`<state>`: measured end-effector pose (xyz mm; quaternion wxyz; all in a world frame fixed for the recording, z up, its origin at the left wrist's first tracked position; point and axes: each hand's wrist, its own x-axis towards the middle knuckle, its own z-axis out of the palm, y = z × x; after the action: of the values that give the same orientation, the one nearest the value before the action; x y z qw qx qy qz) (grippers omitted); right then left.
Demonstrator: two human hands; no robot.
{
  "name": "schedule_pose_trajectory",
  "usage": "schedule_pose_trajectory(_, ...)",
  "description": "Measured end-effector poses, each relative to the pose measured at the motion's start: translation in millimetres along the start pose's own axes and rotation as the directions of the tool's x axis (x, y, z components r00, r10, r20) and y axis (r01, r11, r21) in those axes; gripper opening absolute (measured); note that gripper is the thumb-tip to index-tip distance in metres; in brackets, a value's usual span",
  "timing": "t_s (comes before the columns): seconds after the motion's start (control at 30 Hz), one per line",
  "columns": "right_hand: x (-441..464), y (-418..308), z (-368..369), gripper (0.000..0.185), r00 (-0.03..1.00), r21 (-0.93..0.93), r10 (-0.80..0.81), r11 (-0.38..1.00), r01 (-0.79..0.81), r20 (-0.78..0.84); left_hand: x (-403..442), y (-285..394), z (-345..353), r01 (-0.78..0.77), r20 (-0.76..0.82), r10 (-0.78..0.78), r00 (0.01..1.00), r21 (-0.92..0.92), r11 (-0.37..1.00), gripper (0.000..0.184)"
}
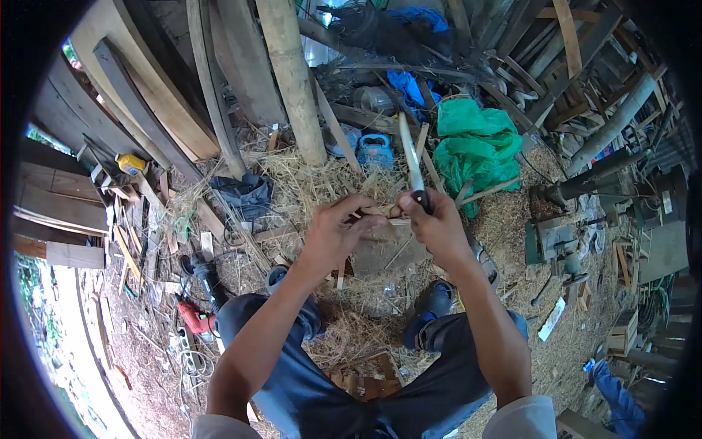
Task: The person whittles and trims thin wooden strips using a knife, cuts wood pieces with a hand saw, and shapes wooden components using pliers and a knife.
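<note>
My right hand (441, 228) is wrapped round the dark handle of a knife (412, 157), its long pale blade pointing up and away from me. In front of my knees, my left hand (338, 228) is closed, thumb and fingers pinching a small brown piece (395, 213) that looks like wood. That piece reaches across to the thumb of my right hand. Fingers hide most of it, so its full shape is unclear. Below both hands lies a flat grey-brown board (387, 257) on the littered ground.
Wood shavings and straw cover the floor around my feet. Ahead stand a bamboo post (292, 88), a blue jug (376, 152) and a green plastic bag (475, 146). At left lie a red power tool (195, 319) and leaning planks (157, 88); at right stands a green metal machine (552, 245).
</note>
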<state>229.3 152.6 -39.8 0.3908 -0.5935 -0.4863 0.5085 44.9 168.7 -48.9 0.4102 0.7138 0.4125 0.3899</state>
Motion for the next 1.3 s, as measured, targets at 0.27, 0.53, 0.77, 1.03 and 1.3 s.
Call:
schedule_pose_trajectory(0.27,-8.5,-9.2,-10.8,0.019,0.985,-0.28,-0.054,0.96,0.006,-0.163,-0.8,-0.9,2.5,0.018,-0.144,-0.01,0.99,0.06,0.998,0.021)
schedule_pose_trajectory(0.53,-29.1,-1.8,5.9,0.018,0.968,-0.393,-0.249,0.895,0.213,-0.042,-2.7,-2.4,4.3,-0.016,-0.168,0.021,0.986,0.035,0.999,0.018)
schedule_pose_trajectory(0.77,-39.7,-8.1,21.8,0.02,0.959,-0.407,-0.271,0.869,0.281,0.084,-7.1,-3.1,9.2,0.036,-0.154,-0.024,0.988,0.076,0.996,0.016)
schedule_pose_trajectory(1.03,-37.4,-5.7,20.5,0.017,0.967,-0.461,-0.252,0.863,0.206,-0.04,-7.2,2.1,8.6,0.025,-0.154,-0.013,0.988,0.076,0.997,0.018)
schedule_pose_trajectory(1.3,-43.6,-3.4,25.3,0.014,0.964,-0.546,-0.264,0.812,0.207,-0.027,-12.1,-1.4,7.9,-0.113,-0.129,0.128,0.983,0.122,0.986,0.019)
